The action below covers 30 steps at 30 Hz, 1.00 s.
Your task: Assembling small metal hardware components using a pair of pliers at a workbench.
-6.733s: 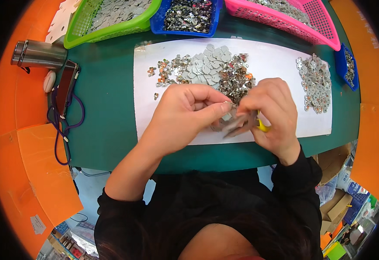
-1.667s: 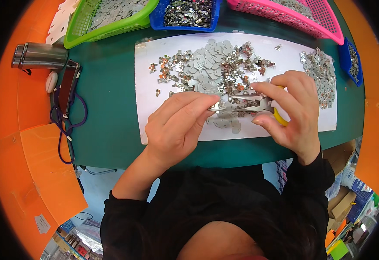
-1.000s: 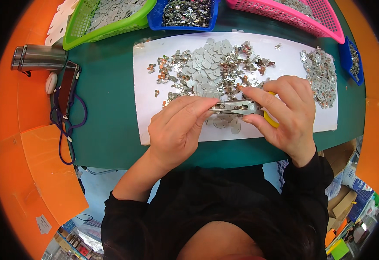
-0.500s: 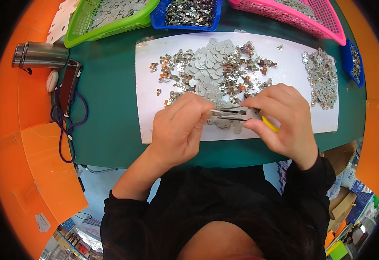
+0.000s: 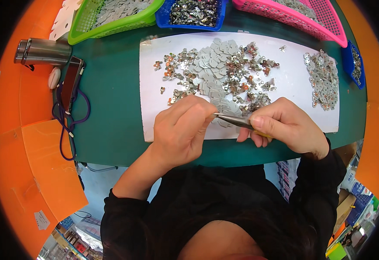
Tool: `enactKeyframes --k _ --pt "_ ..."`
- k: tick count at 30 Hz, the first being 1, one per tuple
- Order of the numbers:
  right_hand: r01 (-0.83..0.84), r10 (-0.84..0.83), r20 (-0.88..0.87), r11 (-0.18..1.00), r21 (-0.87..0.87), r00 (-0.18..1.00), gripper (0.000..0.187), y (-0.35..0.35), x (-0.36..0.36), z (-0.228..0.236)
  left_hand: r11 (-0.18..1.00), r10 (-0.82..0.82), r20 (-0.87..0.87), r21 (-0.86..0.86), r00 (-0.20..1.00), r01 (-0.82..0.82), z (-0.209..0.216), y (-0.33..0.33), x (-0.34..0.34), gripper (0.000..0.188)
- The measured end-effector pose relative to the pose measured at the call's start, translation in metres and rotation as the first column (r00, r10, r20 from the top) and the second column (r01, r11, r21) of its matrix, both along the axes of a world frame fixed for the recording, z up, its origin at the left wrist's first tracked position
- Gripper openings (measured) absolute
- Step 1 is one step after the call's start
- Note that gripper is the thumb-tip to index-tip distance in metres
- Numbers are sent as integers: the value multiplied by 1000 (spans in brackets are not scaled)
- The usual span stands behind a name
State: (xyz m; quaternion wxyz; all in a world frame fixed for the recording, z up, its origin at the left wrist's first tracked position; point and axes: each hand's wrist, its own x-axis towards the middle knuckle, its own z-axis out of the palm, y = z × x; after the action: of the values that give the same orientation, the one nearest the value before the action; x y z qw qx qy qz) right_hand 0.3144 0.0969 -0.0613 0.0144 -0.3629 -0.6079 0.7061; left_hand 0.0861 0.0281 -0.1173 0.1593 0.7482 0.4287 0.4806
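Observation:
My right hand is closed round needle-nose pliers with yellow handles. Their jaws point left and meet at the fingertips of my left hand. That hand pinches a small metal part, mostly hidden by the fingers, where the plier tips reach it. Beyond both hands, a heap of flat grey metal plates lies on a white board. Small shiny metal clips are scattered on either side of the heap. At the board's right end is a pile of plates with clips fitted.
Along the far edge stand a green basket, a blue bin and a pink basket, all holding metal parts. A small blue tray is at right. On the left lie a steel flask and a phone with a purple cord.
The plier jaws have gone from spread to closed together at the left fingertips. My right hand has turned, moving slightly down and right. My left hand has barely moved.

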Motion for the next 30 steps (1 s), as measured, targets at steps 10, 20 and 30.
enactKeyframes --k 10,20,30 --pt "-44 35 -61 988 -147 998 46 -4 -2 -10 999 9 99 -39 995 -5 1 -9 3 9" --pt "52 -98 27 716 696 995 14 -40 -9 -13 986 93 80 -147 992 -81 -7 -10 3 7" --pt "80 -111 -10 647 758 994 16 -21 -2 -7 961 36 186 -276 982 17 0 -9 4 6"
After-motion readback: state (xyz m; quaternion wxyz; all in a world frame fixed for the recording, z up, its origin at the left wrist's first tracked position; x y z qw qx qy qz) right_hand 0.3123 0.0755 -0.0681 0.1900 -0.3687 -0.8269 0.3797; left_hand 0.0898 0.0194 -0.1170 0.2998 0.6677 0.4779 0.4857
